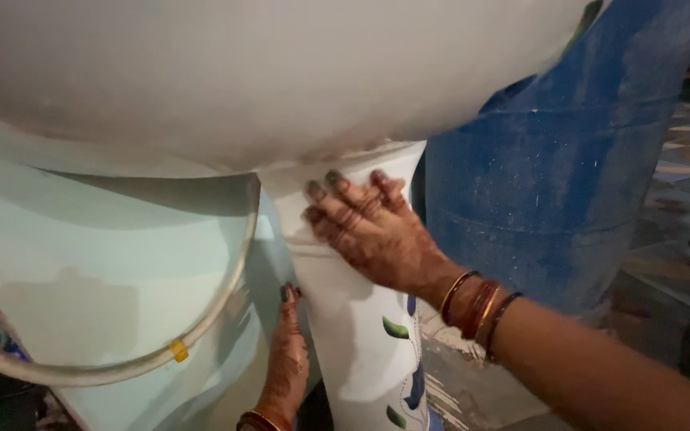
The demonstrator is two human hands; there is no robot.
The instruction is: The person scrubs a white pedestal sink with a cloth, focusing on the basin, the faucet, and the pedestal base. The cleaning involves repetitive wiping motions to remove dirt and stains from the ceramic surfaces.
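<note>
A: Item 1, floor (684, 172)?
B: Tiled, pale with darker bands, seen at the right edge. Dim light. Further back, top right, things too dark to tell.

A: Item 2, containers?
B: 1 blue drum (553, 175), upright, scuffed and streaked with pale marks, just right of the white column. Its inside is not in view, so contents cannot be told.

A: Item 3, the white column (361, 319)?
B: Upright, centre of frame, smooth white, with small green and blue painted marks low on its right side. It runs up into a large white rounded body (265, 72) that fills the top of the frame. A rough seam shows where the 2 meet.

A: Item 4, left of the column?
B: A pale green curved form (105, 271), touching the column's left side. A whitish hose (201, 319) loops across it, with 1 yellow band on it.

A: Item 5, hands?
B: Right hand (373, 235): flat on the column's upper front, just under the seam, fingers slightly spread and pressed to the surface. Bangles (481, 307) at the wrist. Left hand (287, 359): lower, in the gap between column and green form, fingers together, tips pointing up against the column's left side. Neither grips anything.
</note>
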